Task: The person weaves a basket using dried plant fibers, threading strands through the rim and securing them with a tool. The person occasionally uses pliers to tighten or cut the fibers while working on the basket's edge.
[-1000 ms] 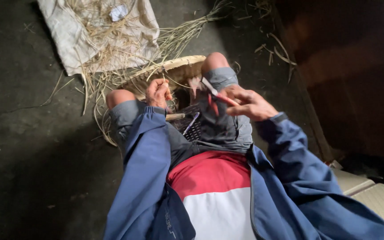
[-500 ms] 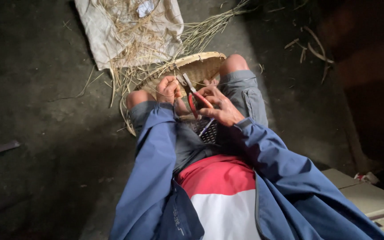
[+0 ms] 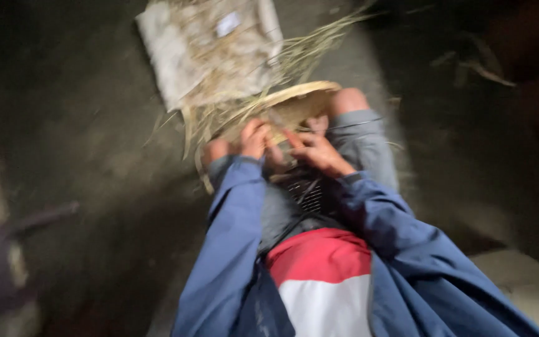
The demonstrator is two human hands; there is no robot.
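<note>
Head view, hands: the left hand (image 3: 255,138) and right hand (image 3: 315,151) had drawn together over the lap since a second earlier; blur hid whether either gripped anything.
Head view, basket: the woven basket (image 3: 301,103) sat past the knees, touching both hands, where it was before.
Head view, tool: the red-handled pliers seen earlier could not be made out.
Head view, surroundings: loose straw (image 3: 232,115) lay beside a pale sack (image 3: 176,56) on the dark floor (image 3: 82,143).
Meaning: the work looked ongoing at the basket's rim.
</note>
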